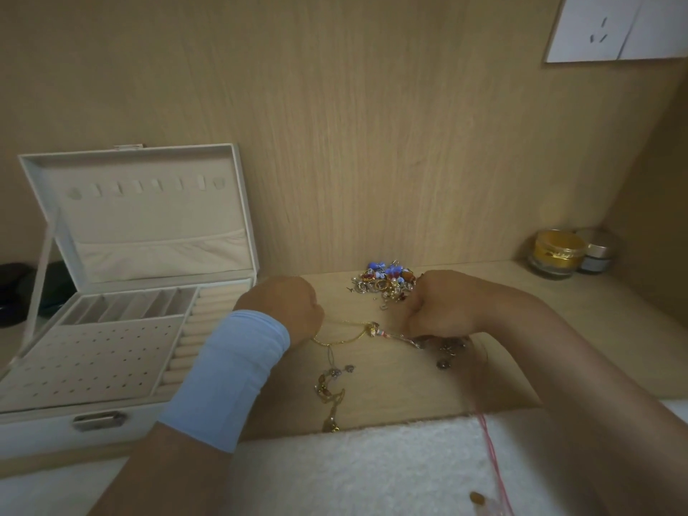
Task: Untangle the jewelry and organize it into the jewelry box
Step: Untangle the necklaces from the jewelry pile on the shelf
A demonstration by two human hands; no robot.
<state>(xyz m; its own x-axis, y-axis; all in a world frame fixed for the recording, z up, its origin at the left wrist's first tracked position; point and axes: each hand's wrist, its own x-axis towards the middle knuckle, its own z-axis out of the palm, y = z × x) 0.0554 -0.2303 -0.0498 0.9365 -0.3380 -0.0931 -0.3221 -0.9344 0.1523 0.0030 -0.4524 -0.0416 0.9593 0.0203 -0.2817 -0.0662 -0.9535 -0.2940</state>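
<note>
Head view: the left hand (286,310) and right hand (443,303) are each gripping the tangled gold chain (350,335) lying on the counter (391,385). The jewelry box (141,217) is standing open at the left, and a jewelry pile (387,279) is sitting behind the hands.

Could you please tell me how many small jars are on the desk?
2: the gold jar in the far right corner, and the grey jar beside it, partly hidden behind it.

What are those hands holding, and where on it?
A tangle of thin chains: left hand grips the gold strand, right hand the strand beyond the knot.
</note>
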